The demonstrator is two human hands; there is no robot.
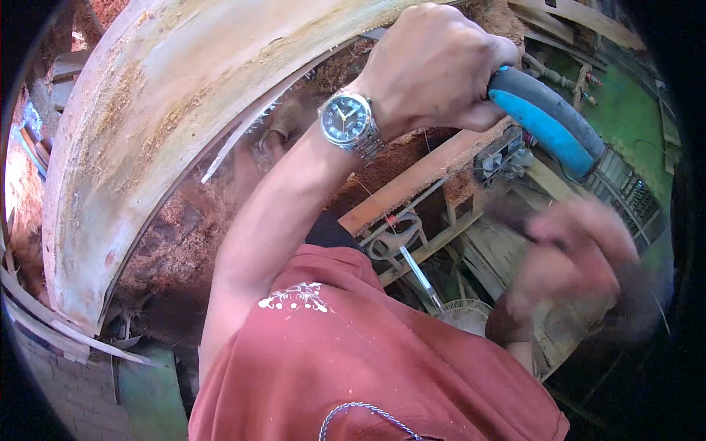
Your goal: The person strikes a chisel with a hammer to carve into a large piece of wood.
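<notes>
My left hand, with a steel watch on its wrist, is closed around one end of the blue-and-black handle of a tool, high in the view. The tool's grey ridged part extends down to the right. My right hand is lower right, smeared by motion, near that part; what its fingers hold, if anything, I cannot make out. A large curved pale wooden panel, dusted with shavings, arches across the upper left, with a thin splintered strip along its inner edge.
Reddish shavings lie below the curved panel. An orange-brown board, wooden framing and a round wire-guarded fan are below my hands. Hose fittings lie near a green surface at the upper right. Loose slats lie at the lower left.
</notes>
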